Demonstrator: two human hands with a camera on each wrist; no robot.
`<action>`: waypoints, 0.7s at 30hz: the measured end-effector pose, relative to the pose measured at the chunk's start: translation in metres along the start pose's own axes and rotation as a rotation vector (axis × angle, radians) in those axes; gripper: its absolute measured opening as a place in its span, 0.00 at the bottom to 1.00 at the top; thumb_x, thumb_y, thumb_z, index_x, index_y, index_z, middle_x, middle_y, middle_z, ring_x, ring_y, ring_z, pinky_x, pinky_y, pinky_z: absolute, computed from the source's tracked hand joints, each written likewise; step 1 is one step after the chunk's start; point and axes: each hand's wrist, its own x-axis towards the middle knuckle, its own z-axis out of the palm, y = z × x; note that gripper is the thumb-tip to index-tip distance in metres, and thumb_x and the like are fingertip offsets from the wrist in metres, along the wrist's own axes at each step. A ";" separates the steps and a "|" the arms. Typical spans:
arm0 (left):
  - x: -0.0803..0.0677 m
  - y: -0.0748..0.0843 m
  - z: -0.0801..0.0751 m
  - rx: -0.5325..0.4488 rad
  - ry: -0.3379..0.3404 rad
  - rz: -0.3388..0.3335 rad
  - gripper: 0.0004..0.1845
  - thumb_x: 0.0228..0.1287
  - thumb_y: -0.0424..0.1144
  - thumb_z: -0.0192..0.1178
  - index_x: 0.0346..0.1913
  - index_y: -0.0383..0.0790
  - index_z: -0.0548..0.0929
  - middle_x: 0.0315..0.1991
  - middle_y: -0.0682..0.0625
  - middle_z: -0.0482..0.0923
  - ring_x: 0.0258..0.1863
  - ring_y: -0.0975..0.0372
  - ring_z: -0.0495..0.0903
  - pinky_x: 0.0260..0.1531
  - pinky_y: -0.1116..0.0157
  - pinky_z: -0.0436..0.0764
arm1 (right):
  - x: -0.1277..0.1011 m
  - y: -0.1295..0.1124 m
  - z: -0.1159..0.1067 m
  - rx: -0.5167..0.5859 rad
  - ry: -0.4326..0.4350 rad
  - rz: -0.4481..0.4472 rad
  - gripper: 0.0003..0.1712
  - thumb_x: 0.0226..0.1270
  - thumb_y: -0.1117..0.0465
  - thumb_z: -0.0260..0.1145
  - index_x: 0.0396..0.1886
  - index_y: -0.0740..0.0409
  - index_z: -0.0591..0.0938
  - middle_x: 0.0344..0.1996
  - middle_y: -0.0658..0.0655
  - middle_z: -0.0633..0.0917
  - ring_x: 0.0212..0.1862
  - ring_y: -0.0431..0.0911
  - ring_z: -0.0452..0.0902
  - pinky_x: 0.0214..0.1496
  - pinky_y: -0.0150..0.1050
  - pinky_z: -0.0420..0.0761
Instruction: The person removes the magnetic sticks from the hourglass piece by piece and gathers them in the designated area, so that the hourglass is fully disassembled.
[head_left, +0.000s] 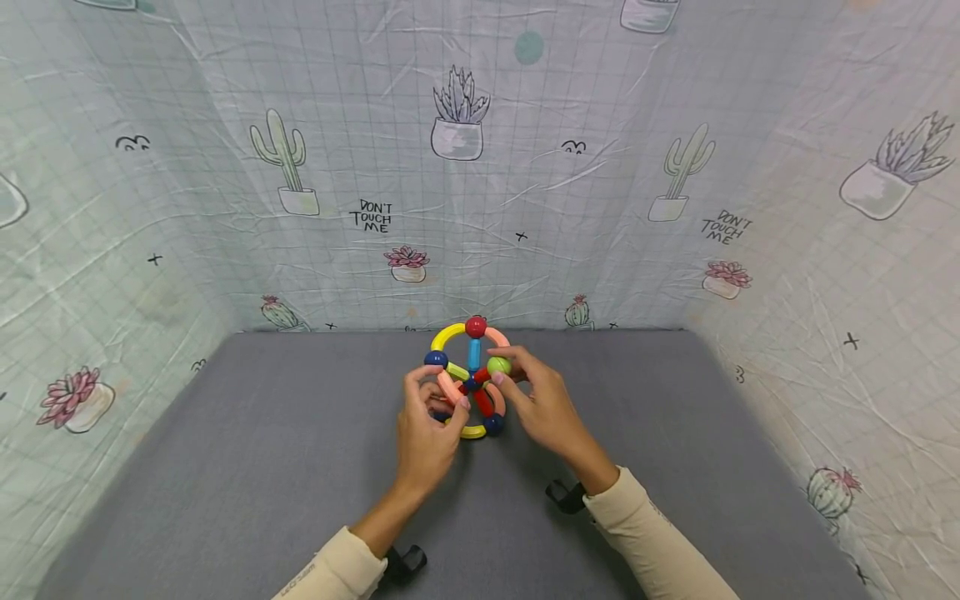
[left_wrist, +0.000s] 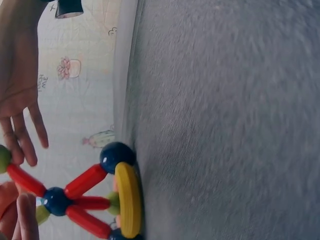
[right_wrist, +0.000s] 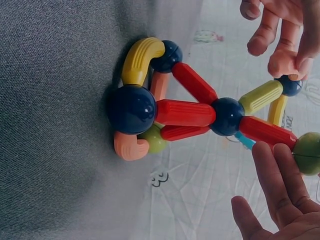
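Observation:
A magnetic ball-and-stick model stands on the grey table, with a dark blue ball (right_wrist: 227, 116) at its centre and red sticks (right_wrist: 186, 113) reaching down to the base. My left hand (head_left: 427, 433) pinches a curved pink stick (head_left: 451, 389) between thumb and fingers at the model's upper left, near a dark blue ball (head_left: 436, 358). On the other side, my right hand (head_left: 543, 404) holds a green ball (head_left: 498, 365) at the end of a red stick with thumb and index finger. A red ball (head_left: 476, 327) tops the blue stick (head_left: 474, 354) at the back.
The grey tabletop (head_left: 247, 467) spreads around the model. A cloth printed with cacti (head_left: 457, 208) hangs behind and along both sides. Black straps (head_left: 406, 565) sit at both wrists. At the model's base, a curved yellow stick (left_wrist: 128, 200) lies close to the table.

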 end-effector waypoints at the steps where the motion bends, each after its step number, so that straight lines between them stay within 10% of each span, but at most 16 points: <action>1: 0.000 0.000 -0.001 0.004 -0.015 0.004 0.31 0.68 0.34 0.72 0.68 0.42 0.69 0.37 0.51 0.86 0.31 0.63 0.85 0.28 0.67 0.83 | 0.000 0.000 0.000 -0.002 0.000 -0.001 0.20 0.82 0.53 0.63 0.69 0.42 0.79 0.46 0.50 0.89 0.48 0.41 0.85 0.52 0.44 0.84; 21: -0.004 -0.015 -0.075 -0.031 -0.228 -0.044 0.28 0.70 0.30 0.69 0.68 0.53 0.74 0.43 0.50 0.88 0.36 0.57 0.87 0.24 0.66 0.83 | 0.000 0.000 -0.002 0.022 -0.019 0.020 0.20 0.83 0.53 0.62 0.69 0.40 0.79 0.47 0.48 0.89 0.49 0.41 0.84 0.57 0.45 0.84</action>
